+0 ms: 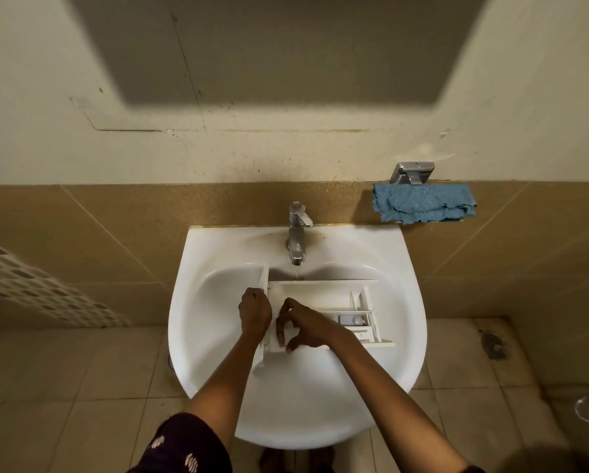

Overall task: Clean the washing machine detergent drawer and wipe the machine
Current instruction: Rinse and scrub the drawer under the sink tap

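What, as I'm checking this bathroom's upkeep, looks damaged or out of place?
The wall above the sink is scuffed and stained along a line, and a dark stain marks a floor tile at right. The detergent drawer in the sink fits the task.

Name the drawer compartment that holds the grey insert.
The small compartment at the detergent drawer's right end. The large one under the tap and the one at the right hand are plain white.

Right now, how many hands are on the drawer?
2. The left hand grips the drawer by its front panel, at the left end. The right hand presses its fingers into the compartment beside that panel. Neither is hidden.
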